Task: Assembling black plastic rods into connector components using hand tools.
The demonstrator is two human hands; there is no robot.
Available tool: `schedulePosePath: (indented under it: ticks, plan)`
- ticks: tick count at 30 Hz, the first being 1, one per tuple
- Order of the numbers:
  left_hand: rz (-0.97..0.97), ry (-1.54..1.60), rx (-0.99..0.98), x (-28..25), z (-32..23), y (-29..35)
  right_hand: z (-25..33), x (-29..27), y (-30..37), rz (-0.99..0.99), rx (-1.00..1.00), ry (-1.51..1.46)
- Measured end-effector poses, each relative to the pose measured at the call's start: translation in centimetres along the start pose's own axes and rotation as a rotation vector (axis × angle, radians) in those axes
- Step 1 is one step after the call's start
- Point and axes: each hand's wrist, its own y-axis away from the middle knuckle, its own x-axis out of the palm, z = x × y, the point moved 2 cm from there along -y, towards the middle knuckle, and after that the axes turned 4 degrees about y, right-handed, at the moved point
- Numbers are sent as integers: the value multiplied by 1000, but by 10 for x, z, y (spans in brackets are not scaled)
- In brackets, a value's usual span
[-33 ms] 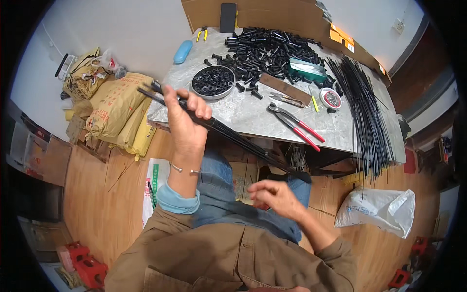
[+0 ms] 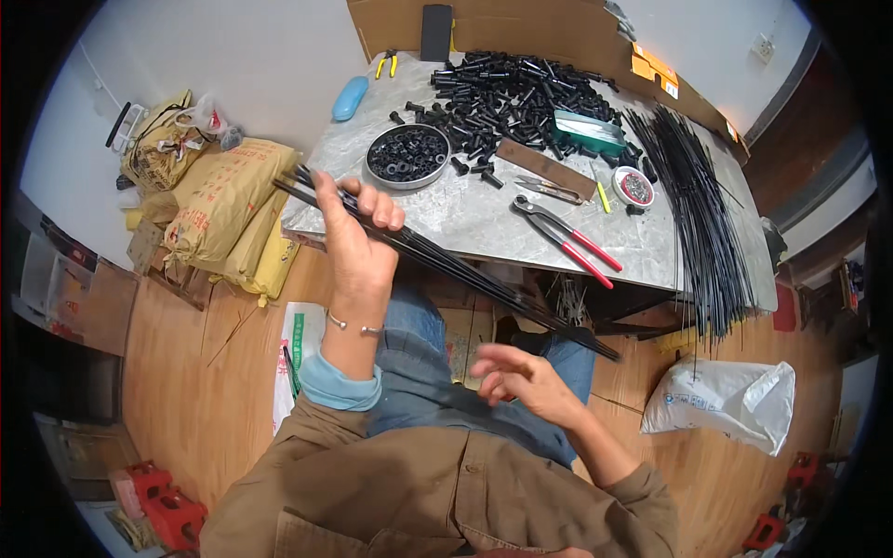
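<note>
My left hand is closed around a bundle of long thin black rods, raised at the near left edge of the table. The rods slant down to the right, their far ends over my right knee; short ends stick out past the thumb. Below the rods, above my lap, is my right hand, its loosely bent fingers apart and nothing in them. On the grey table, a round tin of small black rings stands beyond my left hand. Red-handled cutting pliers lie to its right.
Black bolt-like parts are heaped at the back. More black rods overhang the table's right edge. A teal tray, brown bar and small white bowl lie between. Stuffed sacks stand left; a white sack lies right.
The rods' lower ends now reach farther down and right, beyond my knee. My right hand has shifted slightly, its fingers more spread. My left hand keeps its hold.
</note>
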Motion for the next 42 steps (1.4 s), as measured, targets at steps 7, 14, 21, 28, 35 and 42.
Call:
schedulePosePath:
  ticks: [7, 14, 21, 28, 35, 42]
  plan:
    - [-76, 11, -579, -44, 106, 96, -15, -96, 84, -713, -531, -341]
    - [807, -977, -119, 12, 120, 134, -18, -86, 44, -852, -335, 589]
    - [592, -993, 79, 19, 107, 125, -46, -38, -24, -694, -109, 1062]
    - [604, -1135, 87, 6, 79, 97, -21, -31, -27, -663, -351, 458]
    - [578, -1219, 256, 2, 84, 97, -2, -32, -34, -617, -544, 394]
    - [585, -666, -458, -10, 88, 85, 26, -27, -24, -318, -290, 141]
